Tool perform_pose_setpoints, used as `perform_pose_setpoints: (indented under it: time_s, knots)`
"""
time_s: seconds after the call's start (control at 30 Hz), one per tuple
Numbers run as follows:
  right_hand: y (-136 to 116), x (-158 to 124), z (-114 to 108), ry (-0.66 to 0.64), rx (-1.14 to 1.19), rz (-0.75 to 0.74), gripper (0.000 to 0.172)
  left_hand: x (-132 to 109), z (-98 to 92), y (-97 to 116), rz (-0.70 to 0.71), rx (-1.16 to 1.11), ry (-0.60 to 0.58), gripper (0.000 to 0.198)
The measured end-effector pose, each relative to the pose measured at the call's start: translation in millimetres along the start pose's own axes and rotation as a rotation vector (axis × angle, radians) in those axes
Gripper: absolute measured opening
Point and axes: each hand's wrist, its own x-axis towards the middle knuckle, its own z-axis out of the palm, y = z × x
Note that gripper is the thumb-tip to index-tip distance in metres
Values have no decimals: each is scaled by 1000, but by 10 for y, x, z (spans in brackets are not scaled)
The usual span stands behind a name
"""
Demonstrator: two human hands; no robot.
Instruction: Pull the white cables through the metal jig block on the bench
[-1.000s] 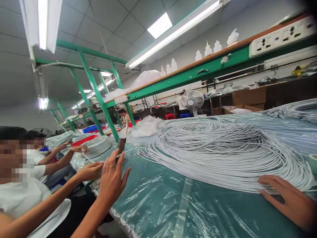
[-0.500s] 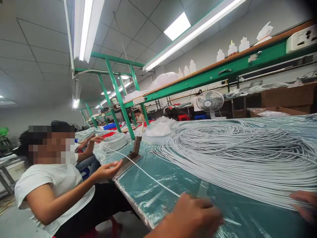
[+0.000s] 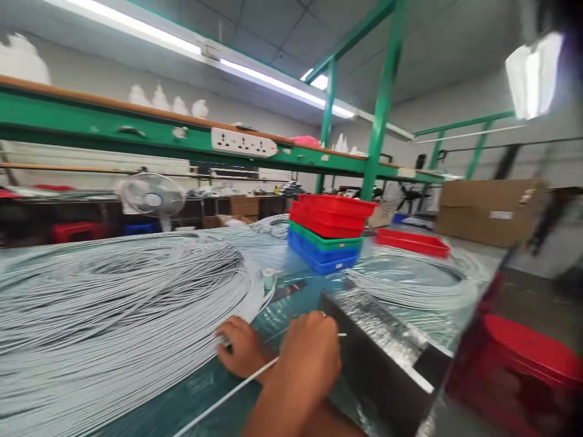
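Note:
My left hand (image 3: 312, 349) is closed around a thin white cable (image 3: 228, 397), which runs from the lower edge up into the fist. A short end of it sticks out on the right. My left forearm crosses over my right arm. My right hand (image 3: 241, 346) lies at the right edge of a large coil of grey-white cables (image 3: 136, 328), its thumb and forefinger apart and curved. Whether it touches the cables is hard to tell. Right of my left hand stands a dark metal plate or trough (image 3: 364, 340) with a shiny silver inside.
Stacked red, green and blue trays (image 3: 330, 233) stand behind the hands, near a small tape roll (image 3: 268, 279). Another cable coil (image 3: 410, 282) and a red tray (image 3: 412, 243) lie right. A green shelf frame (image 3: 382, 109) rises above. A red stool (image 3: 532, 346) is beside the table.
The view has swung to the right, and the co-worker is out of sight. My left hand has carried the cable rightward across my right arm, towards the metal piece.

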Motion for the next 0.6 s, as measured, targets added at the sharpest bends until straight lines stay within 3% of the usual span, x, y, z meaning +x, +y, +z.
perform_pose_setpoints:
  time_s: [0.1, 0.3, 0.6]
  knots:
    - [31, -11, 33, -42, -40, 27, 23, 38, 90, 3, 2, -17, -29, 18]
    - [-7, 13, 1, -124, -6, 57, 21, 52, 294, 61, 9, -119, 29, 32]
    - [18, 13, -2, -144, 13, 63, 19, 63, 363, 7, 79, -127, 110, 36]
